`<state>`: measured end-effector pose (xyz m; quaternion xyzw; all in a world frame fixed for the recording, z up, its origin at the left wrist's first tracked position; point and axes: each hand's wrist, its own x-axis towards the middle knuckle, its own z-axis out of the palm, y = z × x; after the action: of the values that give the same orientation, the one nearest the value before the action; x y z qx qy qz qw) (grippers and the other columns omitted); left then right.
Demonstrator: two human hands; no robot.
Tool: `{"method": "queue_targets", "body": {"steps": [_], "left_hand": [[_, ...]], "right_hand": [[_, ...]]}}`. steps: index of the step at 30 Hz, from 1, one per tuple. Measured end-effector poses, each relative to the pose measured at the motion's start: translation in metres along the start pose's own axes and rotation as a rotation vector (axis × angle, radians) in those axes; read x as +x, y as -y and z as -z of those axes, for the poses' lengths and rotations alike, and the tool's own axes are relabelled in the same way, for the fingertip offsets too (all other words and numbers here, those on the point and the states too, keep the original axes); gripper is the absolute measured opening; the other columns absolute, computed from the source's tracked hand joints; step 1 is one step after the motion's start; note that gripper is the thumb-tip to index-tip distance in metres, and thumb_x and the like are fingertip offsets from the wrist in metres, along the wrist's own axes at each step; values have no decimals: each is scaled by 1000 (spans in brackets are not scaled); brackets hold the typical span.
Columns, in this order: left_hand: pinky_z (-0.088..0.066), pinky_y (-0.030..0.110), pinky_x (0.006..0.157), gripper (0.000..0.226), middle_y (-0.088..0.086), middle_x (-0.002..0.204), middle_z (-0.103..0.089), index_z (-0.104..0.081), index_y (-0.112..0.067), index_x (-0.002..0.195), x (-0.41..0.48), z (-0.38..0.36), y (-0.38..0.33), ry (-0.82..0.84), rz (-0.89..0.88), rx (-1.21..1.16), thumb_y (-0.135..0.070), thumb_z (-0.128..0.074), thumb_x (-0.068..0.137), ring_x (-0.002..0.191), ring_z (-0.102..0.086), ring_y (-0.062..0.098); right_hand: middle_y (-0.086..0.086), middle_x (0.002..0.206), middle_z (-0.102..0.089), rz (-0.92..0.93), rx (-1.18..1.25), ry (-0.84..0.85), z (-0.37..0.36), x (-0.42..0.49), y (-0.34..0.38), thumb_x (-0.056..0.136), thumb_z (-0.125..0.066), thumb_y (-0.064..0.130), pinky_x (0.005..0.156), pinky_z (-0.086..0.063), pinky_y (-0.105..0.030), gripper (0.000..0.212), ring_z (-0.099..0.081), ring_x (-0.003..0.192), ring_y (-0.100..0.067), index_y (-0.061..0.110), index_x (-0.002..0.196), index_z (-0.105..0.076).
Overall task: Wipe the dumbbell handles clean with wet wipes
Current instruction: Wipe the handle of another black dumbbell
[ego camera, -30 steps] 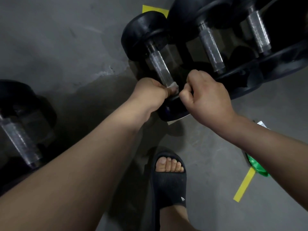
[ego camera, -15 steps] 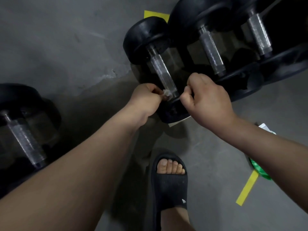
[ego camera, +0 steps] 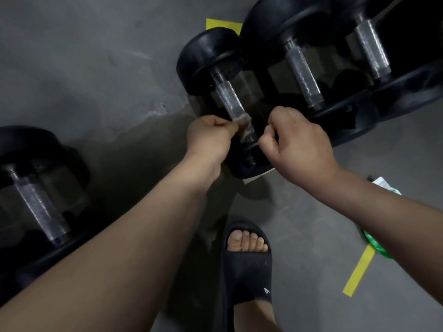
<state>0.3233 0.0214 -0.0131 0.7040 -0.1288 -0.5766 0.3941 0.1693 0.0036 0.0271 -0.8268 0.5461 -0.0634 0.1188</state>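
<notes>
Between the fingers of the left hand (ego camera: pixel 208 137) and right hand (ego camera: pixel 299 149), a wet wipe (ego camera: pixel 245 127) loops the near end of the dumbbell handle (ego camera: pixel 227 97). Left pinches one tail; right, curled, seemingly pinches the other. Limp wipe, heavy dumbbell (ego camera: pixel 208 58): hold the tails.

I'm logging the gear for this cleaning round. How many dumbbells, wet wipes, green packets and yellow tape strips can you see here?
dumbbells: 4
wet wipe: 1
green packet, partly hidden by the right forearm: 1
yellow tape strips: 2
Total: 8
</notes>
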Motion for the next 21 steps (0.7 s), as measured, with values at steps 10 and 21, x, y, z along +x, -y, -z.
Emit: {"method": "queue_targets", "body": {"steps": [10,21], "left_hand": [[-61,28,66,27,-2,76,-74,-63,-18,80,1,-15,-28,-180,60,-207,-33,-86,78,68,-73,12],[-63,42,78,24,15,100,-76,-69,-1,108,1,-10,-26,-59,187,-413,-7,-76,86,87,-76,28]], "right_hand": [[4,79,-45,4,-11,-4,0,-1,0,90,-43,34,51,-24,-29,18,-50,60,-27,17,85,-45],[2,80,-48,12,1,-10,-1,0,-2,90,-41,37,51,-28,-29,22,-53,61,-29,16,85,-46]]}}
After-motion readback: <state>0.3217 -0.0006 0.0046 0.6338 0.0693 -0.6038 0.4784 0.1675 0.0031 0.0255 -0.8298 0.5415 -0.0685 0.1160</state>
